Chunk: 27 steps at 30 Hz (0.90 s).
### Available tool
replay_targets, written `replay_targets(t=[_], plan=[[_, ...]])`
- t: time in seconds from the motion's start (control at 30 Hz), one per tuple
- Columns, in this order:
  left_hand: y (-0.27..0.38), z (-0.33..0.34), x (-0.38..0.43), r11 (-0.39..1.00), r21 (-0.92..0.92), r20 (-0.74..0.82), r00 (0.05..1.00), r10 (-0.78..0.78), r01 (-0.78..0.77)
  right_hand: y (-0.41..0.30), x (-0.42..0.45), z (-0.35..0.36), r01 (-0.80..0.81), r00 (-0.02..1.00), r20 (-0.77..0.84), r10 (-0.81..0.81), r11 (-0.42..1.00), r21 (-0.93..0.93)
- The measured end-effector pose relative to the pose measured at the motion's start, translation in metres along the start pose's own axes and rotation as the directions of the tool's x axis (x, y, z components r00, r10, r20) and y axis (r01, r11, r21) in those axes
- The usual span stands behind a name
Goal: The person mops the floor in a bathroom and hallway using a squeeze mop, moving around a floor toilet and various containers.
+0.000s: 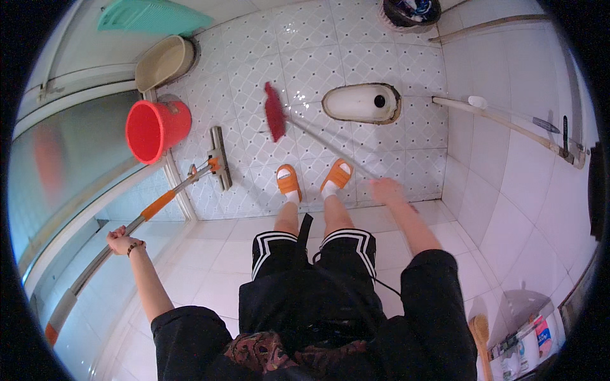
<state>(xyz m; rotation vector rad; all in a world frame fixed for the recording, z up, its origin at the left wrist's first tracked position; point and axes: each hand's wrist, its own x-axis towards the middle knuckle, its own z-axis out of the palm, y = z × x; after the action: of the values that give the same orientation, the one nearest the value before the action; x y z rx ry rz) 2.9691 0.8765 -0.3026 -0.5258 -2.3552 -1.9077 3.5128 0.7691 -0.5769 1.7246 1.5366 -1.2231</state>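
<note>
My left hand is closed around the metal pole of a sponge mop, whose grey head rests on the tiled floor beside the red bucket. My right hand, slightly blurred, grips the thin pole of a red-headed brush or broom. That pole slants from my hand down to the red head, which is at the floor in front of my orange slippers, left of the squat toilet. Whether its bristles touch the tiles I cannot tell.
A red bucket and a beige basin stand by the glass partition at left. A white squat toilet is set in the floor. Pipes run along the right wall. A dark bin stands at the far side.
</note>
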Motion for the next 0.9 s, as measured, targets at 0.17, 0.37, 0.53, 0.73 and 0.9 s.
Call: replay_targets(t=[0.17, 0.37, 0.53, 0.73, 0.9], plan=[[-0.009, -0.011, 0.019, 0.996, -0.087, 0.042, 0.999, -0.007, 0.011, 0.087, -0.047, -0.054, -0.058, 0.989, 0.118, 0.085, 0.974, -0.220], [-0.012, -0.008, 0.021, 0.994, -0.104, 0.038, 0.999, -0.015, 0.019, 0.114, -0.078, -0.104, -0.477, 0.877, -0.143, 0.459, 0.869, -0.135], [-0.013, -0.015, 0.029, 0.996, -0.089, 0.024, 0.999, 0.024, -0.021, 0.116, -0.122, -0.102, -0.448, 0.885, -0.242, 0.397, 0.868, -0.215], [-0.015, -0.014, 0.030, 0.998, -0.056, 0.044, 0.999, 0.019, -0.016, 0.084, -0.155, -0.091, -0.498, 0.840, -0.346, 0.418, 0.846, -0.189], [-0.021, -0.021, 0.037, 0.996, -0.086, 0.060, 0.998, 0.009, -0.003, 0.088, -0.186, -0.083, -0.590, 0.756, -0.398, 0.520, 0.805, -0.069]])
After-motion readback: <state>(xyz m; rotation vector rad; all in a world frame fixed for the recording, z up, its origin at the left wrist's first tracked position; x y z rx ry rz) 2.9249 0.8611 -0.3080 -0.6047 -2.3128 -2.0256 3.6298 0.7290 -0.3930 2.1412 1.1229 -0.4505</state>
